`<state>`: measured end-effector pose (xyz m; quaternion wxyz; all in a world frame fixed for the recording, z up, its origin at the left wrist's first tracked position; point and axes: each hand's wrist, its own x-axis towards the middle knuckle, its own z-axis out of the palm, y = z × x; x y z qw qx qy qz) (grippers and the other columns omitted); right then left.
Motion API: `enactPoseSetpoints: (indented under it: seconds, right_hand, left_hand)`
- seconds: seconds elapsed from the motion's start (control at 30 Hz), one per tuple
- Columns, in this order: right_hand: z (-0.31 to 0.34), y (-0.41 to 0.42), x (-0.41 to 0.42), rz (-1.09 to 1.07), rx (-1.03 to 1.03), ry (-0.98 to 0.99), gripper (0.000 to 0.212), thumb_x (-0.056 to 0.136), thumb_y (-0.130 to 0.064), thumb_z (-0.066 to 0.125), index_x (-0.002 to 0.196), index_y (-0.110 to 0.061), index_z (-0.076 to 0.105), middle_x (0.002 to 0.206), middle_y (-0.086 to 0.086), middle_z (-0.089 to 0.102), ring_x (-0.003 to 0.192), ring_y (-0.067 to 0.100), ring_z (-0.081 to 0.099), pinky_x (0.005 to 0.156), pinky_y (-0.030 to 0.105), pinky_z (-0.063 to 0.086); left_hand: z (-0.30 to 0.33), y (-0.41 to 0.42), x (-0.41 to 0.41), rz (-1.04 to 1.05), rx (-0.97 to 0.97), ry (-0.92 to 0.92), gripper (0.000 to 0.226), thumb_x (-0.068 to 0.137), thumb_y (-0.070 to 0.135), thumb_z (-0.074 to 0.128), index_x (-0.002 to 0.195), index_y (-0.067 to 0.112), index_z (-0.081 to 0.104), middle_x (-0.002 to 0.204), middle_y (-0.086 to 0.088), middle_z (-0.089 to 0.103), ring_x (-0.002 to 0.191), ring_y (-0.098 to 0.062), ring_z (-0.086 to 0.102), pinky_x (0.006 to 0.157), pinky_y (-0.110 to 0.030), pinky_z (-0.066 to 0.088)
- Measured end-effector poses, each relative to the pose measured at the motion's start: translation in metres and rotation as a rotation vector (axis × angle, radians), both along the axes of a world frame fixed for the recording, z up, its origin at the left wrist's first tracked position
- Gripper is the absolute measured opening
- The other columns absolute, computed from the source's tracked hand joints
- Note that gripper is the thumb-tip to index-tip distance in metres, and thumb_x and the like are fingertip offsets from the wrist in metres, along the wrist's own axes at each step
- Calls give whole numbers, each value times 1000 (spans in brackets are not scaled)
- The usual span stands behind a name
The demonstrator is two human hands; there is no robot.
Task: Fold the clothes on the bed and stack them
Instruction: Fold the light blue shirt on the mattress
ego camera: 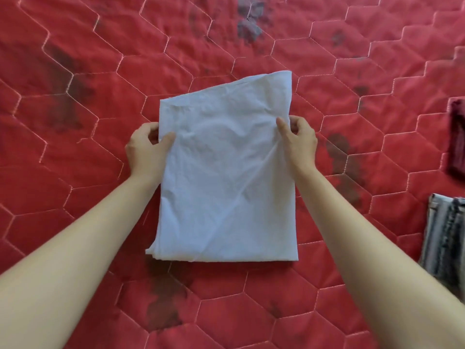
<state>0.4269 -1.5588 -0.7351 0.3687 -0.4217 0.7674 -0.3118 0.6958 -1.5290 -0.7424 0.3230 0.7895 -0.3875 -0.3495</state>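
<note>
The folded white cotton garment (226,177) lies flat on the red hexagon-quilted bedcover (75,147); the left hand (146,149) pinches its left edge, thumb on top; the right hand (299,141) pinches its right edge likewise; a striped grey folded cloth (445,235) lies well right of those fingers.

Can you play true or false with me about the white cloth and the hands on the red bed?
1. The folded white cotton garment lies on the red quilted bedcover. True.
2. Only one hand touches the garment. False: the left hand pinches its left edge and the right hand pinches its right edge.
3. A grey-and-white striped folded cloth lies at the right edge of the picture. True.
4. The dark maroon cloth sits on top of the white garment. False: it lies apart, far to the right.
</note>
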Motion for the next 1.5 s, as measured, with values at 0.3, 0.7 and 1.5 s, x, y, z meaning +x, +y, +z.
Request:
enactPoseSetpoints:
  seconds: [0.3,0.7,1.5]
  right_hand:
    - [12,177,-1,142,25,266,45,92,-23,64,133,-8,52,126,3,55,115,12,48,102,23,36]
    - [12,245,-14,-122,151,185,10,85,-21,70,94,-16,71,94,-6,63,78,-4,53,74,-1,33]
    - [10,246,-18,-174,111,128,8,84,-20,71,90,-17,75,95,-2,69,78,-4,58,77,8,42]
  left_hand:
    - [21,169,2,-208,130,-196,21,85,18,72,105,12,70,103,-5,61,91,-21,57,85,-31,43]
    - [38,215,-1,-106,127,-126,14,78,21,78,88,17,69,85,3,69,69,-8,63,73,-13,43]
    - [30,216,-8,-43,113,-19,9,77,19,78,82,17,71,90,4,58,69,-2,51,70,-11,41]
